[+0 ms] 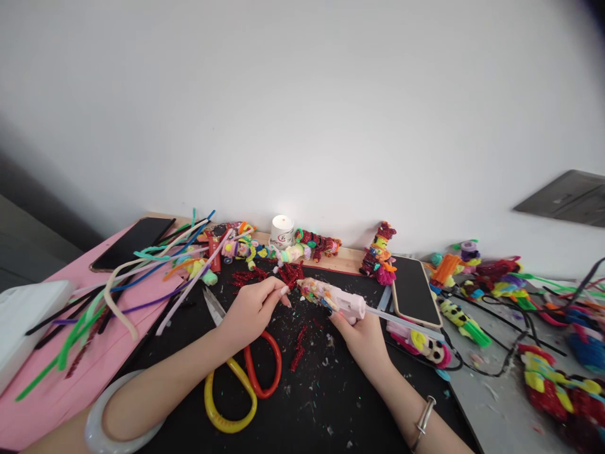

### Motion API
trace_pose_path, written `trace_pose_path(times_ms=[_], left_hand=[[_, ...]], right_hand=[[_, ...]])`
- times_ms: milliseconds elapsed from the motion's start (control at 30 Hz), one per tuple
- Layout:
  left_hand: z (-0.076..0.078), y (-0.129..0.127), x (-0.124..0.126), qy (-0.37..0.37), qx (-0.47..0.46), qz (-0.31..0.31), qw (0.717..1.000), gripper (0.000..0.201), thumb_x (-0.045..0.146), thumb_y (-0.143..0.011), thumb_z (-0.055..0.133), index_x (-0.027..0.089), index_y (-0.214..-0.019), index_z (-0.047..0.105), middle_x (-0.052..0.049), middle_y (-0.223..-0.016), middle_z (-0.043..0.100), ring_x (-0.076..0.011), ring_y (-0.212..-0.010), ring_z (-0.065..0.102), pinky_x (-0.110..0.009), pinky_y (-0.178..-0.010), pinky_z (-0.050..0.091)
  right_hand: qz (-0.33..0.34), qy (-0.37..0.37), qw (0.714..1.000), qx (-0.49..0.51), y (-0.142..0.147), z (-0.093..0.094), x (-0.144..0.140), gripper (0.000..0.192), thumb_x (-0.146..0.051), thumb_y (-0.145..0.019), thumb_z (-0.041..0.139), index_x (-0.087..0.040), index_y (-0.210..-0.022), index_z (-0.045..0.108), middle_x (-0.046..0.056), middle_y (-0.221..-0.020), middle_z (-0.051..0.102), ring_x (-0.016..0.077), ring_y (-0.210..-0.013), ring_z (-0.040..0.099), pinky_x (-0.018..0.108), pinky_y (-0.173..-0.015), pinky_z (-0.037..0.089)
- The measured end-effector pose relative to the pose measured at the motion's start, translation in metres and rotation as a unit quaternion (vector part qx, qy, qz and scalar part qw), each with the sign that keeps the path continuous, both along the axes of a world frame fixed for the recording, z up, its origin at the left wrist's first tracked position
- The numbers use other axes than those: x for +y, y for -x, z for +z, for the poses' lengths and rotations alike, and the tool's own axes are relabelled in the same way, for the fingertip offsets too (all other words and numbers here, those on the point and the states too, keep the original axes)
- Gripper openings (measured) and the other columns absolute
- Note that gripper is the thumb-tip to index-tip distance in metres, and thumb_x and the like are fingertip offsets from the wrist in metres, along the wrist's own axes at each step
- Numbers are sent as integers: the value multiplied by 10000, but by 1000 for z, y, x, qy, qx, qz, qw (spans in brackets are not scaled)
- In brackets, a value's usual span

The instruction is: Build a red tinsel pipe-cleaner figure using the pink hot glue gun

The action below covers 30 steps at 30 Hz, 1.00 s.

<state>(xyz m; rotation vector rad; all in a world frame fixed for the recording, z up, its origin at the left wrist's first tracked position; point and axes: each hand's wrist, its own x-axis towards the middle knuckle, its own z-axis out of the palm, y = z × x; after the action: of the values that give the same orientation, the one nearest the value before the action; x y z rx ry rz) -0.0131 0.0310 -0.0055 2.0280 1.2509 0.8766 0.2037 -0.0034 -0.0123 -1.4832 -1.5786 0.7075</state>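
My right hand [362,337] grips a pink glue gun [338,301] covered in coloured stickers, with a clear glue stick [404,320] jutting out of its back to the right. Its nozzle points left toward my left hand [250,309]. My left hand pinches a small red fuzzy pipe-cleaner piece [289,275] at its fingertips, right at the gun's tip. Both hands hover over a black mat [312,403] littered with scraps. Large scissors [246,378] with one red and one yellow handle lie under my left wrist.
Loose pipe cleaners [142,277] spread over a pink sheet [61,391] at left, beside a phone [132,243]. A lit candle [282,230] and pipe-cleaner figures [378,255] line the wall. A tablet [416,290] and more figures [558,378] lie at right.
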Motion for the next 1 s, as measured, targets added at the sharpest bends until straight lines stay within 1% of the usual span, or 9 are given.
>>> trace_pose_path(times_ms=[133, 300, 467, 800, 1000], left_hand=[[1, 0, 0, -2, -3, -1, 1000, 273, 226, -932, 374, 182, -769, 589, 66, -473, 501, -93, -410, 467, -197, -499, 378], [0, 0, 0, -1, -2, 0, 1000, 278, 235, -936, 377, 181, -770, 593, 63, -492, 521, -89, -412, 472, -197, -507, 377], [0, 0, 0, 4, -3, 4, 1000, 269, 235, -932, 386, 182, -772, 595, 68, -473, 502, -92, -414, 477, -197, -503, 377], [1, 0, 0, -5, -7, 6, 1000, 277, 235, -931, 383, 188, -765, 600, 69, -450, 490, -100, -413, 475, -201, -509, 386], [1, 0, 0, -6, -6, 5, 1000, 274, 231, -931, 382, 185, -767, 596, 68, -458, 489, -96, -411, 470, -200, -495, 373]], right_hand=[[-8, -1, 1000, -12, 0, -1, 0, 125, -244, -734, 565, -163, -782, 647, 60, -772, 701, 226, -693, 637, 324, -634, 509], [-6, 1, 1000, -10, -1, -1, 1, 174, -268, -749, 561, -144, -831, 651, 82, -818, 703, 237, -726, 640, 338, -664, 508], [-15, 6, 1000, -15, -2, -3, 1, 153, -270, -745, 570, -143, -792, 641, 84, -784, 704, 242, -712, 638, 341, -649, 507], [-20, 4, 1000, -7, -2, -4, 1, 192, -259, -749, 585, -146, -883, 663, 85, -880, 718, 255, -802, 652, 357, -722, 510], [-23, 12, 1000, -13, -2, -1, 1, 206, -276, -746, 572, -131, -860, 664, 96, -851, 714, 261, -767, 650, 364, -704, 512]])
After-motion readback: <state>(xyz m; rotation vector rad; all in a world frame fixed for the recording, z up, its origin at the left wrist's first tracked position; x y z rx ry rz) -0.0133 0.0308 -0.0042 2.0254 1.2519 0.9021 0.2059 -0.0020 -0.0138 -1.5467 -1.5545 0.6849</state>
